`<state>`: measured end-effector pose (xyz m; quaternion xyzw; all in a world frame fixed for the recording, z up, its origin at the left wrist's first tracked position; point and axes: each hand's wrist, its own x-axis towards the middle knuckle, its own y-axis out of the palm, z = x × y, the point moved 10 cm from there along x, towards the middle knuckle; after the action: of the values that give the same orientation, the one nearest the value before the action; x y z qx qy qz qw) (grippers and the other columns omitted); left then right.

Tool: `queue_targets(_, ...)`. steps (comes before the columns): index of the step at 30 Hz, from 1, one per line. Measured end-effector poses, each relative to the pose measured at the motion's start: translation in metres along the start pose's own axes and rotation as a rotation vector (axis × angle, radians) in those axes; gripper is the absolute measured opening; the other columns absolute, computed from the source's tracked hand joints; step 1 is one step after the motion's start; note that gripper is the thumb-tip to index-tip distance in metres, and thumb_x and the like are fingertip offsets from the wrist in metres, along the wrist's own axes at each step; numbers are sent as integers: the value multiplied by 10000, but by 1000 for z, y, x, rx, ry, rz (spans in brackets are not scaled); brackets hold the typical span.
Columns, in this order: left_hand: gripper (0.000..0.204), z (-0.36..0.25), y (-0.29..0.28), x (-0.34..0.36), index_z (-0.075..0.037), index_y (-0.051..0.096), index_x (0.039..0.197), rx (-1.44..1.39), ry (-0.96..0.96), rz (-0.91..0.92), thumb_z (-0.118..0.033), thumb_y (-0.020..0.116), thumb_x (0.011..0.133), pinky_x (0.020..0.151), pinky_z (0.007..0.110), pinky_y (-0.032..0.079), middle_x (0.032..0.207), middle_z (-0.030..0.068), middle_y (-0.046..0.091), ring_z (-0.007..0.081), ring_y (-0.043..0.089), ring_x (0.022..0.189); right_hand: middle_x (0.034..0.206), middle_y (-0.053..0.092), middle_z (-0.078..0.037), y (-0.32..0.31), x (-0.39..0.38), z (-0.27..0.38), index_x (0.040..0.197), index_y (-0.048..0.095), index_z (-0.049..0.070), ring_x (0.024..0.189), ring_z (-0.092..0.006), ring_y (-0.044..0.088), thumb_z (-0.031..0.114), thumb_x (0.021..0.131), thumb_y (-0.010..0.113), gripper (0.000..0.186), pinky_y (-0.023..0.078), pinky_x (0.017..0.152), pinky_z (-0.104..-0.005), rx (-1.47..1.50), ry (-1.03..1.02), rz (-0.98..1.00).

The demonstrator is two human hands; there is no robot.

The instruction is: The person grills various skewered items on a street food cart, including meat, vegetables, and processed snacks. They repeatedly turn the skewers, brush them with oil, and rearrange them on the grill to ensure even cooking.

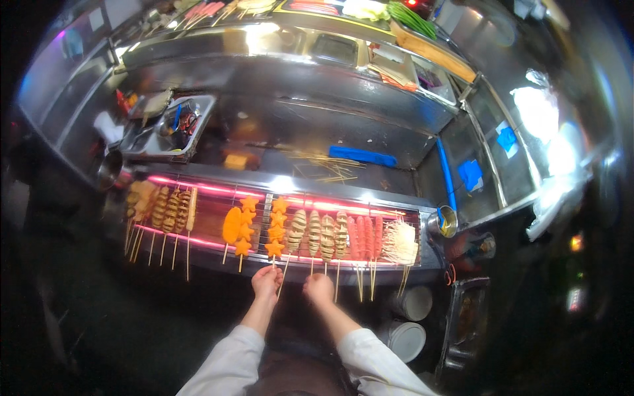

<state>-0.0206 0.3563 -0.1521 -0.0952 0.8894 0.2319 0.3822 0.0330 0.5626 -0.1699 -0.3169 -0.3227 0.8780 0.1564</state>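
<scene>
**White Sleeves and Two Bare Hands at the Skewer Grill**

Nearest the camera, two white sleeves (228, 363) extend forward from the lower edge. Each ends in a bare hand near the grill's front edge.

Left hand (265, 282): fingers closed in a pinch on the lower stick of an orange star skewer (278, 220). The food part lies on the grill (267, 210). Holding the bare stick presumably gives control while keeping the fingers off the heat.

Right hand (319, 289): fingers curled at the stick ends of the pale spiral skewers (327, 236). Whether it holds one stick, two or none cannot be told; the fingertips are hidden.

Adjacent positions: a second star skewer (246, 228) and an orange oval skewer (231, 225) lie left of the held one. Farther left are browned spiral skewers (171, 211). To the right of the pale spirals are pink skewers (360, 239), then a bundle of white strands (399, 243).

Arrangement: food crosses the glowing tubes (205, 188); sticks overhang the front, probably for cooler handling. Like items are grouped, perhaps for even cooking.

Behind the grill: loose sticks (327, 162) and a long blue object (362, 156). At its right end: a metal cup (448, 221).
</scene>
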Motion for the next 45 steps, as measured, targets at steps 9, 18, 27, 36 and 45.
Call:
queue_targets(9,179,-34,-116,-27,-90,548,1052,111,71,-237,-164,583,892,530,244,485,890,16,571,107,572,714,882,663,-182,-69,-79,156,901,678,49,825,-359,638,168,866,548,181,507,750,-438,-159,-439,-85)
queue_targets(18,171,-93,-116,32,-47,539,1074,-128,25,-36,-138,524,929,574,283,505,919,102,608,160,587,712,820,647,-103,142,-39,159,977,637,-11,691,-185,612,227,915,508,277,500,636,-311,209,-185,369)
queue_targets(27,187,-105,-122,25,43,530,1068,-462,28,-29,37,533,880,638,275,551,911,141,597,197,613,761,760,604,-46,141,-66,180,1049,623,-14,588,-118,561,94,899,570,192,461,507,-238,735,141,342)
queue_targets(36,178,-124,-144,61,-9,547,1044,-285,208,-159,-14,576,869,604,243,519,897,72,602,138,588,732,695,641,-68,192,-17,177,984,675,-5,623,-154,611,168,860,619,220,492,571,-303,222,-213,130)
queue_targets(45,159,-85,-133,16,-105,521,1030,12,-51,-135,-188,577,906,527,261,483,875,34,610,118,568,664,865,663,-182,-12,-80,196,926,672,49,845,-369,635,212,839,565,214,499,768,-433,-160,-212,-152)
